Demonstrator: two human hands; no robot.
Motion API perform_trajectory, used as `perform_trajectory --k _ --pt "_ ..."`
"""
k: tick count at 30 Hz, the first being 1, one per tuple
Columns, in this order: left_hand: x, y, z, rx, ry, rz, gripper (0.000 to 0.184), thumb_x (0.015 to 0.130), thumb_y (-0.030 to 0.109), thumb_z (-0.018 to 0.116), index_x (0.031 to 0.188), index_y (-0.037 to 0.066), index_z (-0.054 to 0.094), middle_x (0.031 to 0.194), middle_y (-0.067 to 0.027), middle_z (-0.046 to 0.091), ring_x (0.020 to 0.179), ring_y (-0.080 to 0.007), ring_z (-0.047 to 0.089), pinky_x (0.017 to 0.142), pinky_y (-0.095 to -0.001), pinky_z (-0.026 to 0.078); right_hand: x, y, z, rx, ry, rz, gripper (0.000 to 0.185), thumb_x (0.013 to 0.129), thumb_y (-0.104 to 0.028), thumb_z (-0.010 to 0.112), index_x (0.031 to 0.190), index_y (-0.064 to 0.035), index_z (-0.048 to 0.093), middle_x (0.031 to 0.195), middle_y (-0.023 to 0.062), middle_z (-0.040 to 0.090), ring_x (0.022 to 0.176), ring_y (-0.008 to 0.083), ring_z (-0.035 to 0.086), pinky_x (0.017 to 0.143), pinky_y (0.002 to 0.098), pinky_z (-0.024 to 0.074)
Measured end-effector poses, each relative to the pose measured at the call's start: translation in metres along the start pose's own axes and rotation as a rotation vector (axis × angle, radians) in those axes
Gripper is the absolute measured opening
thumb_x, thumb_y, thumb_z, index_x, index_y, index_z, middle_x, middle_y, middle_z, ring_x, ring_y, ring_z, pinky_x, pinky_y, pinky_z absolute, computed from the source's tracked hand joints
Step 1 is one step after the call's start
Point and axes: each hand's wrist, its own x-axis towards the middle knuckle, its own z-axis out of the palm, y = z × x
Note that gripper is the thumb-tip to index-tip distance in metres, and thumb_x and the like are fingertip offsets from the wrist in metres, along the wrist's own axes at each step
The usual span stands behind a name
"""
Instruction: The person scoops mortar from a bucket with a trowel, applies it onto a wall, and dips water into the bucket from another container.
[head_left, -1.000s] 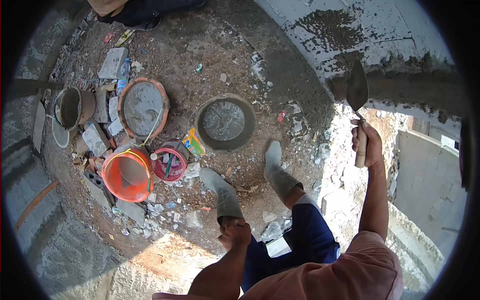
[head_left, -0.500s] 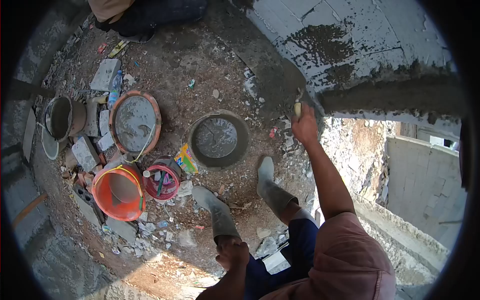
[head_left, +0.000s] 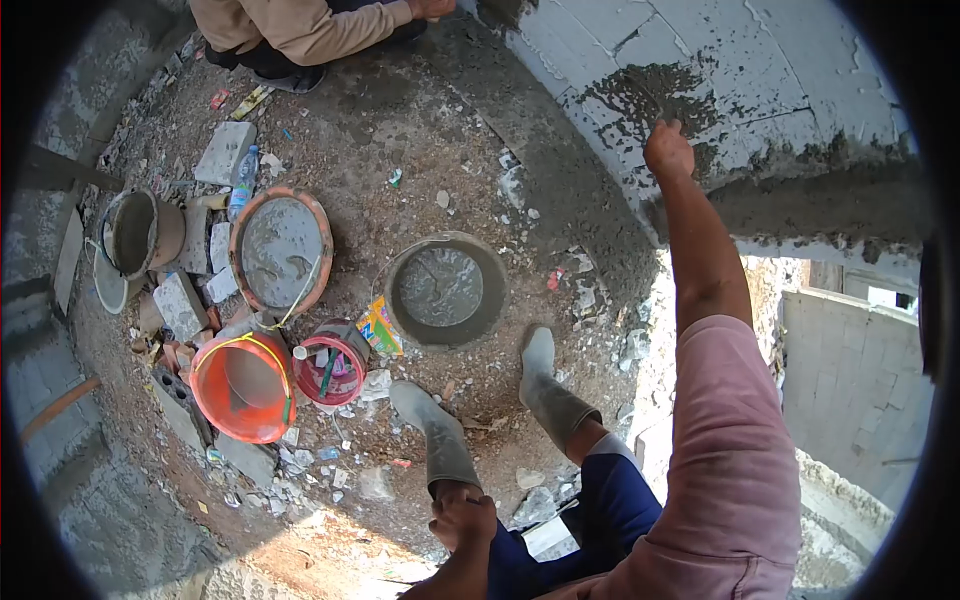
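My right hand [head_left: 670, 150] reaches out to the block wall [head_left: 745, 60], its fingers closed around a trowel whose handle and blade are mostly hidden now. It is over a patch of wet grey mortar [head_left: 655, 95] smeared on the blocks. Down by my knee, my left hand [head_left: 465, 518] is curled closed in front of my boot top, and no object shows in it. On the ground ahead of my boots sits a round bucket [head_left: 497, 300] with wet mortar [head_left: 437, 285] inside.
To the left stand a mortar-filled tub [head_left: 322, 225], an orange bucket [head_left: 205, 395], a red pail [head_left: 345, 392] and a grey bucket [head_left: 168, 237]. Broken blocks [head_left: 180, 305] and a plastic bottle [head_left: 243, 180] lie about. Another person [head_left: 300, 35] crouches at the top.
My right hand has moved up from the wall's base to the mortar patch, and the trowel handle is no longer visible. The other person's arm has come into view. My left hand stays put.
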Motion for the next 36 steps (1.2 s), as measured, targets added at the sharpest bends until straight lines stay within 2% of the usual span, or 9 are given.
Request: perform_trajectory --k 1,9,12,17,23,28,30,34,36 --pt "0.006 -0.002 0.003 0.028 0.024 0.060 0.036 0.075 0.036 0.065 0.106 0.019 0.073 0.122 -0.0040 0.065 0.123 -0.0244 0.054 0.096 -0.0445 0.046 -0.036 -0.020 -0.028 -0.186 -0.104 -0.151 0.039 0.092 -0.012 0.055 0.132 -0.0095 0.053 0.133 0.0232 0.053 0.112 0.0423 0.064 0.097 0.0487 0.0515" --pt "0.009 -0.005 0.009 0.007 0.032 0.111 0.033 0.073 0.036 0.065 0.101 0.020 0.074 0.121 -0.0013 0.066 0.125 -0.0221 0.052 0.093 -0.0451 0.045 -0.290 0.008 0.016 0.386 -0.332 -0.421 0.053 0.089 -0.024 0.065 0.139 -0.0110 0.053 0.120 0.0256 0.061 0.106 0.0445 0.063 0.094 0.0500 0.0513" --pt "0.010 -0.004 0.004 0.004 -0.015 0.099 0.032 0.075 0.036 0.065 0.101 0.020 0.074 0.121 -0.0025 0.066 0.127 -0.0223 0.050 0.094 -0.0450 0.043 -0.355 -0.006 0.009 0.267 -0.545 -0.494 0.050 0.090 -0.021 0.061 0.137 -0.0072 0.055 0.120 0.0234 0.062 0.103 0.0413 0.067 0.089 0.0481 0.0548" --pt "0.010 -0.008 0.000 0.024 -0.134 0.076 0.049 0.079 0.041 0.064 0.121 0.017 0.069 0.137 -0.0049 0.057 0.137 -0.0216 0.042 0.103 -0.0454 0.040 -0.346 -0.079 0.043 -0.114 -0.458 -0.656 0.034 0.088 -0.014 0.059 0.120 -0.0049 0.063 0.115 0.0206 0.067 0.093 0.0388 0.071 0.080 0.0465 0.0588" --pt "0.011 -0.012 -0.001 0.072 -0.116 0.104 0.050 0.080 0.043 0.063 0.122 0.017 0.068 0.133 -0.0045 0.058 0.135 -0.0210 0.044 0.101 -0.0464 0.042 -0.401 -0.165 0.224 -0.167 -0.196 -0.793 0.012 0.088 -0.014 0.057 0.093 -0.0118 0.067 0.086 0.0071 0.065 0.069 0.0277 0.067 0.058 0.0363 0.0535" --pt "0.009 -0.013 -0.005 0.043 -0.078 0.126 0.049 0.079 0.043 0.063 0.119 0.016 0.069 0.129 -0.0075 0.062 0.129 -0.0240 0.051 0.098 -0.0469 0.045 -0.436 -0.138 0.160 -0.119 -0.287 -1.084 0.017 0.084 -0.018 0.061 0.089 -0.0056 0.072 0.095 0.0096 0.072 0.082 0.0241 0.072 0.067 0.0395 0.0582" --pt "0.011 -0.015 -0.004 0.036 -0.078 0.120 0.050 0.079 0.044 0.064 0.120 0.016 0.069 0.130 -0.0077 0.061 0.130 -0.0243 0.050 0.098 -0.0472 0.045 -0.423 -0.123 0.151 -0.170 -0.190 -1.070 0.019 0.085 -0.017 0.062 0.094 -0.0060 0.073 0.096 0.0081 0.072 0.083 0.0251 0.072 0.070 0.0386 0.0590" --pt "0.010 -0.021 0.002 0.011 -0.079 0.124 0.050 0.079 0.043 0.064 0.121 0.015 0.068 0.131 -0.0082 0.060 0.131 -0.0248 0.048 0.099 -0.0476 0.045 -0.378 -0.136 0.102 -0.089 -0.262 -0.676 0.025 0.088 -0.016 0.061 0.107 -0.0047 0.074 0.102 0.0098 0.073 0.089 0.0287 0.073 0.076 0.0393 0.0603" --pt "0.010 -0.020 0.001 0.005 -0.073 0.131 0.050 0.079 0.042 0.065 0.120 0.015 0.068 0.131 -0.0083 0.060 0.131 -0.0250 0.049 0.099 -0.0479 0.045 -0.381 -0.118 0.164 -0.126 -0.401 -0.621 0.024 0.090 -0.015 0.060 0.107 -0.0049 0.074 0.109 0.0119 0.072 0.095 0.0310 0.073 0.079 0.0415 0.0602"
